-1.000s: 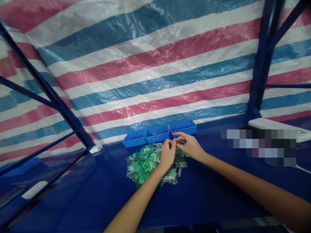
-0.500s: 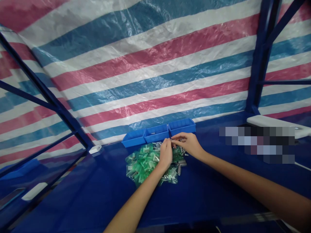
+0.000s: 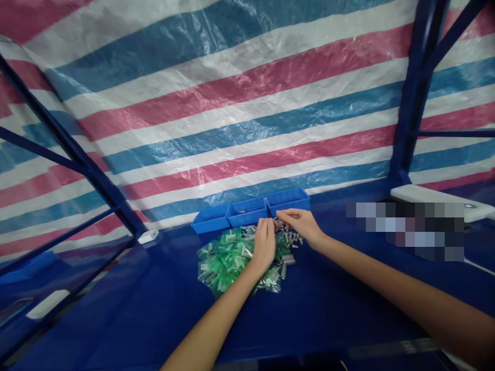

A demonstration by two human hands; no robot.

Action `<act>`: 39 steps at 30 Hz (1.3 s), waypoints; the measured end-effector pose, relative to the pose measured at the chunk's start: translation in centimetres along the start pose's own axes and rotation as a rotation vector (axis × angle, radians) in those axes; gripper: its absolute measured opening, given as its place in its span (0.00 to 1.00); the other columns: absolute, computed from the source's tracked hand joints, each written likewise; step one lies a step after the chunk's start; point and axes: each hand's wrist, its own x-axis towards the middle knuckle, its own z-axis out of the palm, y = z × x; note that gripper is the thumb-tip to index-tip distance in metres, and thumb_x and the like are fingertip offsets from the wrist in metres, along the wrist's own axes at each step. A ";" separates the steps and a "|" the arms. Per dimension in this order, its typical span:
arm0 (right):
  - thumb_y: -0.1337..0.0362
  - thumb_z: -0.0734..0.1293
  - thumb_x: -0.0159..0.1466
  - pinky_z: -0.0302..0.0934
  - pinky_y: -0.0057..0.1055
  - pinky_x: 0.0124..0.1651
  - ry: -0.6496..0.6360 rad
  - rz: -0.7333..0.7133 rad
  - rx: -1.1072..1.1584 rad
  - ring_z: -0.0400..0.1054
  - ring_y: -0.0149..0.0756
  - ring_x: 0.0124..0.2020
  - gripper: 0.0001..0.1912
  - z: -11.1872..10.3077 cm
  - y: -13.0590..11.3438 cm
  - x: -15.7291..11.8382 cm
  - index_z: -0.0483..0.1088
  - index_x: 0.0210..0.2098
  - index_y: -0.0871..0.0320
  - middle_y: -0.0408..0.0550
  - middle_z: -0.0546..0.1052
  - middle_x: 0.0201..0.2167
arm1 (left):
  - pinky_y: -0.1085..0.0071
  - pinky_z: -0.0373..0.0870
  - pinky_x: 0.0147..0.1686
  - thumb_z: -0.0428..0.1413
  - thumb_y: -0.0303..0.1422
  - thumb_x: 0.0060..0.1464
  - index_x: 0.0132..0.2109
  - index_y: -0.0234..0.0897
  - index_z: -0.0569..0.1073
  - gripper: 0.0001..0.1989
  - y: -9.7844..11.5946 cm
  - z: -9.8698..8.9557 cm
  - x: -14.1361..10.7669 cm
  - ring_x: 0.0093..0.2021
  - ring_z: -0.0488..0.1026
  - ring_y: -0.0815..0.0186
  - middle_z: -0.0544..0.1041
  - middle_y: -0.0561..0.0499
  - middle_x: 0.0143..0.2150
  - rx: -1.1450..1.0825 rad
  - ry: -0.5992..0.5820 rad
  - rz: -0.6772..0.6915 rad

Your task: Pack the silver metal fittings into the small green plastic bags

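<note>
My left hand (image 3: 265,241) is over the right part of a pile of green plastic bags (image 3: 228,260), its fingers pinched together. Close beside it, my right hand (image 3: 299,222) also has its fingertips pressed together. Whatever the two hands hold between them is too small to make out. Small metal screws (image 3: 296,239) lie beneath the right hand. Several grey metal cylinders (image 3: 286,264) lie at the right edge of the pile. Pale strips and thin metal parts show through the bags.
Three blue bins (image 3: 247,212) stand in a row behind the pile; small parts show in the middle one. A white device (image 3: 148,236) sits at the left on the blue table (image 3: 309,314). Blue metal posts (image 3: 412,103) and a striped tarp (image 3: 247,113) enclose the back.
My right hand has drawn slightly back and its fingers have closed more, uncovering the screws below. My left hand stays nearly in place. The whole view has shifted slightly.
</note>
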 end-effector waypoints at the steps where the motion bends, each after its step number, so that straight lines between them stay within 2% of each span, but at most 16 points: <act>1: 0.55 0.70 0.50 0.66 0.27 0.32 0.043 0.042 0.012 0.71 0.32 0.26 0.15 -0.3 0.0 0.3 0.74 0.29 0.61 0.47 0.77 0.25 | 0.69 0.59 0.43 0.39 0.35 0.61 0.32 0.37 0.66 0.14 -0.1 0.1 -0.1 0.38 0.64 0.67 0.66 0.50 0.34 0.057 -0.041 0.026; 4: 0.56 0.70 0.51 0.66 0.25 0.31 0.094 0.137 0.061 0.69 0.29 0.25 0.13 -1.6 0.3 1.5 0.74 0.27 0.62 0.48 0.77 0.24 | 0.66 0.58 0.45 0.45 0.33 0.58 0.35 0.39 0.68 0.08 -0.1 0.3 -0.4 0.41 0.63 0.64 0.68 0.50 0.37 0.264 -0.192 0.101; 7: 0.58 0.71 0.51 0.67 0.24 0.30 0.061 0.195 0.072 0.69 0.28 0.24 0.12 -2.9 0.7 2.5 0.73 0.24 0.62 0.49 0.76 0.24 | 0.63 0.56 0.46 0.46 0.33 0.57 0.37 0.40 0.69 0.07 0.2 0.4 -0.7 0.44 0.62 0.62 0.70 0.50 0.39 0.406 -0.283 0.158; 9: 0.57 0.71 0.51 0.67 0.24 0.28 0.056 0.198 0.016 0.68 0.27 0.22 0.12 -3.6 0.9 3.0 0.74 0.24 0.62 0.49 0.76 0.22 | 0.62 0.56 0.46 0.46 0.33 0.57 0.37 0.40 0.68 0.07 0.3 0.4 -0.9 0.44 0.62 0.61 0.69 0.50 0.39 0.451 -0.283 0.165; 12: 0.56 0.72 0.49 0.67 0.23 0.25 0.113 0.156 -0.099 0.67 0.27 0.20 0.13 -4.6 1.0 3.5 0.73 0.22 0.62 0.47 0.75 0.19 | 0.62 0.57 0.45 0.48 0.33 0.55 0.34 0.39 0.67 0.05 0.3 0.5 -1.0 0.43 0.61 0.60 0.68 0.49 0.37 0.503 -0.263 0.138; 17: 0.57 0.73 0.47 0.70 0.27 0.26 0.143 0.147 -0.147 0.71 0.32 0.22 0.14 -5.7 0.7 4.2 0.73 0.21 0.63 0.50 0.75 0.19 | 0.60 0.57 0.46 0.48 0.35 0.55 0.31 0.38 0.65 0.07 0.0 0.7 -1.1 0.42 0.60 0.60 0.66 0.49 0.35 0.562 -0.247 0.138; 19: 0.58 0.73 0.48 0.71 0.28 0.29 0.099 0.113 -0.098 0.73 0.34 0.26 0.14 -5.8 0.1 4.4 0.74 0.26 0.63 0.52 0.77 0.25 | 0.60 0.57 0.46 0.47 0.35 0.56 0.31 0.38 0.65 0.08 0.0 0.7 -1.2 0.42 0.60 0.60 0.66 0.49 0.35 0.574 -0.250 0.157; 22: 0.58 0.69 0.54 0.71 0.28 0.34 -0.039 -0.016 -0.031 0.74 0.36 0.35 0.21 -5.7 -0.8 4.4 0.71 0.45 0.60 0.54 0.78 0.38 | 0.60 0.57 0.45 0.47 0.35 0.56 0.32 0.38 0.65 0.08 0.0 0.6 -1.1 0.42 0.60 0.60 0.66 0.49 0.36 0.582 -0.257 0.164; 24: 0.57 0.68 0.55 0.70 0.28 0.30 -0.132 -0.096 -0.162 0.73 0.36 0.36 0.25 -5.5 -1.0 4.3 0.67 0.52 0.57 0.52 0.76 0.43 | 0.60 0.57 0.44 0.47 0.35 0.56 0.32 0.38 0.65 0.08 0.1 0.6 -1.1 0.42 0.60 0.59 0.66 0.48 0.36 0.586 -0.261 0.157; 26: 0.57 0.69 0.53 0.67 0.27 0.28 -0.189 -0.186 -0.454 0.73 0.35 0.32 0.23 -5.4 -0.5 4.0 0.70 0.48 0.54 0.50 0.76 0.42 | 0.60 0.57 0.44 0.47 0.35 0.56 0.32 0.38 0.65 0.08 0.2 0.5 -1.1 0.42 0.60 0.59 0.66 0.48 0.36 0.588 -0.264 0.146; 28: 0.59 0.70 0.51 0.65 0.28 0.29 -0.209 -0.295 -0.755 0.71 0.34 0.30 0.16 -5.3 0.5 3.7 0.75 0.40 0.52 0.46 0.77 0.39 | 0.60 0.57 0.44 0.46 0.35 0.56 0.32 0.38 0.65 0.08 0.3 0.5 -1.1 0.42 0.60 0.59 0.66 0.48 0.36 0.581 -0.267 0.138; 30: 0.60 0.69 0.53 0.63 0.28 0.32 -0.196 -0.378 -0.948 0.71 0.33 0.31 0.10 -5.1 1.6 3.4 0.76 0.36 0.50 0.44 0.77 0.38 | 0.60 0.57 0.44 0.46 0.34 0.56 0.32 0.38 0.65 0.08 0.4 0.6 -1.1 0.42 0.60 0.59 0.67 0.48 0.36 0.570 -0.270 0.133; 35: 0.63 0.67 0.55 0.61 0.26 0.31 -0.163 -0.387 -1.075 0.71 0.36 0.34 0.07 -4.7 2.7 3.2 0.76 0.32 0.49 0.42 0.79 0.30 | 0.62 0.57 0.44 0.47 0.34 0.56 0.30 0.38 0.66 0.09 0.2 0.6 -0.9 0.41 0.61 0.61 0.68 0.49 0.35 0.506 -0.249 0.093; 39: 0.63 0.68 0.52 0.62 0.28 0.31 -0.127 -0.322 -0.951 0.72 0.37 0.31 0.05 -4.3 1.9 2.9 0.77 0.27 0.51 0.42 0.79 0.26 | 0.65 0.57 0.42 0.43 0.36 0.59 0.31 0.39 0.64 0.11 -0.2 0.5 -0.4 0.37 0.62 0.63 0.68 0.51 0.32 0.348 -0.175 -0.007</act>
